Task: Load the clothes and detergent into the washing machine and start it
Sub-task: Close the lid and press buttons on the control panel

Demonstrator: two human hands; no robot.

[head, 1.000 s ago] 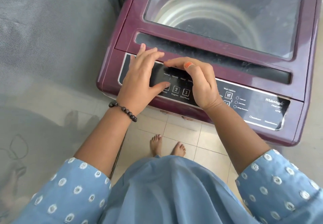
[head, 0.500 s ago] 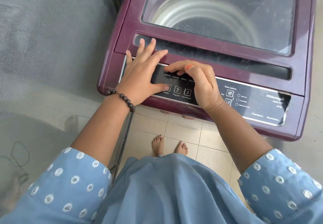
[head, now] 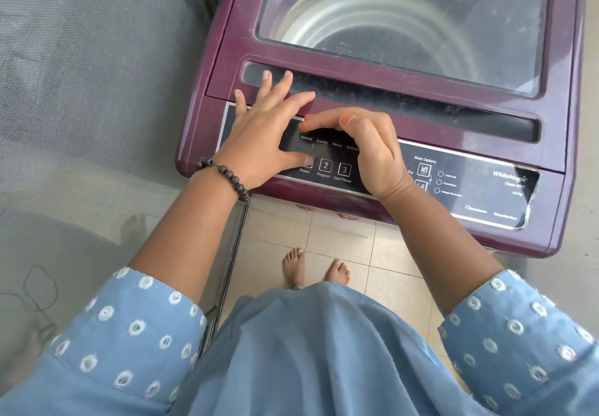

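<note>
now l hand flat, thumb on power btn; r hand loosely curled, grip empty, over control panel

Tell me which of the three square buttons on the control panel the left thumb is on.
The Power button, leftmost of the row: the left hand has its thumb tip over it. Program and Start/Pause, marked 2 and 3, lie uncovered to its right.

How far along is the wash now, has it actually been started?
Done: the lid is closed; its dusty window does not show whether clothes are inside. In hand: the left hand lies spread on the control panel, thumb on the Power button; the right hand hovers curled beside it. Left: Program and Start/Pause look untouched.
</note>
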